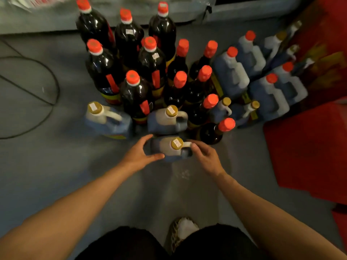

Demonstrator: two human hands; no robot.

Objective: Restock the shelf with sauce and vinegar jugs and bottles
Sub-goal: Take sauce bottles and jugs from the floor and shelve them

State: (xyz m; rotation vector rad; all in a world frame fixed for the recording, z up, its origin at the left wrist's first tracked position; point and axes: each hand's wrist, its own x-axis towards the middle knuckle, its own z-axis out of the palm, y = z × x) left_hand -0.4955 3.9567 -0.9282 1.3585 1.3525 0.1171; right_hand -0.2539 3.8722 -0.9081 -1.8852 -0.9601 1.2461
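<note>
The nearest gold-capped jug [170, 149] stands upright on the floor [56, 166] between both hands — its handle turned right, touching the right hand [204, 156], whose fingers look uncurled, while the left hand [139, 153] cups its left side, not clenched.

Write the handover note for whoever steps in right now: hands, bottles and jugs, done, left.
Left hand: open, cupped against the side of the nearest small gold-capped handled jug on the grey floor.
Right hand: fingers at that jug's handle, grip unclear.
Behind it: two more gold-capped jugs, dark red-capped bottles, red-capped white jugs to the right.
Done: nothing visibly shelved; no shelf in view.
Left: lift this jug, then the rest.
</note>
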